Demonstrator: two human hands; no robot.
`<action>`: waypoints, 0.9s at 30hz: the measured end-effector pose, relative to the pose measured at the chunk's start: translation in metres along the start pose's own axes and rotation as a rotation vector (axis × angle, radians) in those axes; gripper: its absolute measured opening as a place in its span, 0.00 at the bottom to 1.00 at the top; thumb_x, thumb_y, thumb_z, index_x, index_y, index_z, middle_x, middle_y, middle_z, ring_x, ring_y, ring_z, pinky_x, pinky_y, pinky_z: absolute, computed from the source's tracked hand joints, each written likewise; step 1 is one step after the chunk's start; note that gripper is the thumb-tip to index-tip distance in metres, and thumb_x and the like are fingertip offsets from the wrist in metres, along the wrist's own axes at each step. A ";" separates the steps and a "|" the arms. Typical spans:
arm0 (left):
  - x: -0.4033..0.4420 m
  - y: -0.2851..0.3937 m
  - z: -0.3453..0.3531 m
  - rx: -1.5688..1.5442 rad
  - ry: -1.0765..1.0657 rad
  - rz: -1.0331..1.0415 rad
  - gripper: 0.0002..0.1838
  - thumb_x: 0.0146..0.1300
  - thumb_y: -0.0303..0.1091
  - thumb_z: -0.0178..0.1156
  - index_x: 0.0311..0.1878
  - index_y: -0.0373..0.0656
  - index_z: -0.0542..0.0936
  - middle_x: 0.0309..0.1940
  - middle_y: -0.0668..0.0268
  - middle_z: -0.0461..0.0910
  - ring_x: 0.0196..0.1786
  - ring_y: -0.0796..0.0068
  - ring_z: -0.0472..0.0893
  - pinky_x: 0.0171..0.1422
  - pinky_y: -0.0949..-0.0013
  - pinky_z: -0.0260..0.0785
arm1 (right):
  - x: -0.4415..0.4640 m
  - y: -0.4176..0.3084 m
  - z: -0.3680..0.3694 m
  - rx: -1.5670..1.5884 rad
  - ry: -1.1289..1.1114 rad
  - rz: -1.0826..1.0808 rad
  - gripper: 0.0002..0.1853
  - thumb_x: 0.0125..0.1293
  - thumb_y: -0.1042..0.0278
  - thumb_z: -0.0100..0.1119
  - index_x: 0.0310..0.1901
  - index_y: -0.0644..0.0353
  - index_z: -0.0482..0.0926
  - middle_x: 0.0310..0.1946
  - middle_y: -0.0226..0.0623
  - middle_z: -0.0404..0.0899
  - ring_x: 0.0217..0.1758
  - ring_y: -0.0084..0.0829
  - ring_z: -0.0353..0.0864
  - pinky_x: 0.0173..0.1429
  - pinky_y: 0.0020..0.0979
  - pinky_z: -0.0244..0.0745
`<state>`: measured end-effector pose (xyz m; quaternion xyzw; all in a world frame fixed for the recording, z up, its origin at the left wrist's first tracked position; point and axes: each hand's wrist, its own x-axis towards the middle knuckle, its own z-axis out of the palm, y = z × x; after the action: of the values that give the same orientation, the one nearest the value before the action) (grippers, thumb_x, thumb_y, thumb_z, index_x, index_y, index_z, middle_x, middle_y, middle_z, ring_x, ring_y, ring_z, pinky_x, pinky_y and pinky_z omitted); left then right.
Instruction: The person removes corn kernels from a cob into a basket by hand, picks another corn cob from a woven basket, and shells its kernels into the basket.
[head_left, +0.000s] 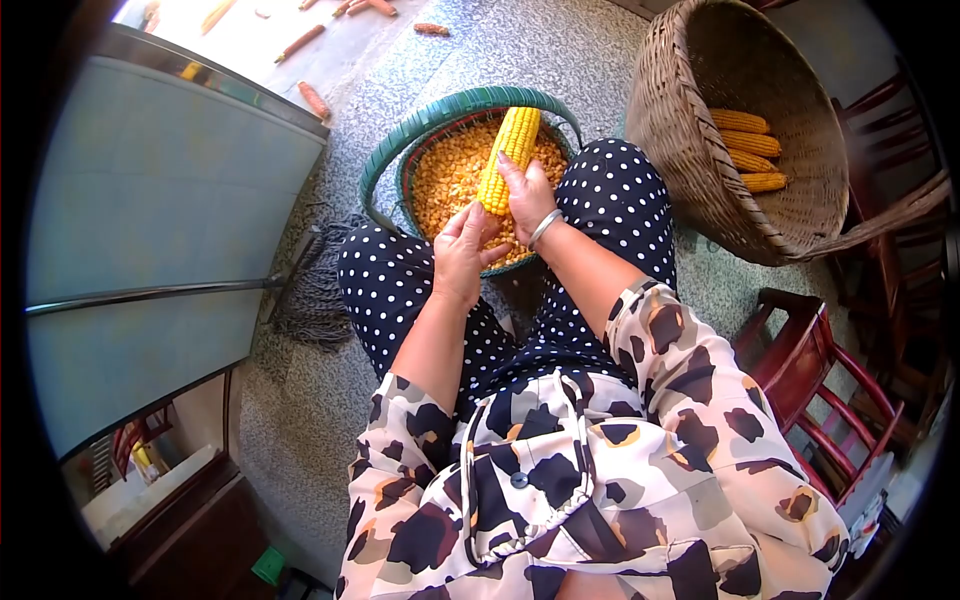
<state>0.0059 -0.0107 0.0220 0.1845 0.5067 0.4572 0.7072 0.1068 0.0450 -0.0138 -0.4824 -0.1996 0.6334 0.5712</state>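
Note:
A yellow corn cob (511, 150) with its kernels on is held slanting over a green-rimmed basket (440, 108) of loose kernels (445, 170). My right hand (529, 197), with a bracelet at its wrist, is wrapped round the cob's lower right side, thumb along the kernels. At the cob's lower end, my left hand (466, 246) pinches with thumb and forefinger, its other fingers bent below. The basket stands between my knees.
On the right, a large wicker basket (680, 130) holds several corn cobs (748, 145). Bare cobs (314, 100) lie on the floor at the upper left. A mop (320, 280) is by my left knee, near a pale door (170, 220). A red wooden chair (795, 360) stands at the right.

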 end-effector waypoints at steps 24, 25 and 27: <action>-0.007 0.007 0.002 -0.202 -0.108 0.037 0.13 0.58 0.30 0.55 0.42 0.31 0.72 0.38 0.61 0.76 0.37 0.76 0.77 0.41 0.73 0.73 | 0.001 -0.018 0.001 0.286 -0.155 0.202 0.15 0.57 0.67 0.57 0.41 0.62 0.65 0.28 0.37 0.70 0.30 0.34 0.77 0.35 0.36 0.76; -0.006 0.004 0.004 -0.108 -0.076 0.065 0.13 0.58 0.31 0.56 0.42 0.32 0.72 0.36 0.62 0.76 0.36 0.77 0.77 0.40 0.74 0.73 | 0.001 -0.015 0.000 0.285 -0.155 0.203 0.15 0.57 0.67 0.57 0.41 0.62 0.65 0.28 0.37 0.70 0.30 0.34 0.77 0.35 0.36 0.76; -0.005 -0.002 0.001 0.038 -0.053 0.139 0.13 0.57 0.31 0.57 0.41 0.31 0.73 0.34 0.63 0.76 0.33 0.78 0.77 0.37 0.75 0.73 | 0.000 -0.011 0.000 0.217 -0.178 0.192 0.16 0.56 0.67 0.58 0.41 0.62 0.65 0.28 0.36 0.70 0.29 0.33 0.76 0.33 0.34 0.76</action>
<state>0.0075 -0.0157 0.0237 0.2444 0.4823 0.4905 0.6834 0.1125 0.0483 -0.0052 -0.3769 -0.1329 0.7430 0.5369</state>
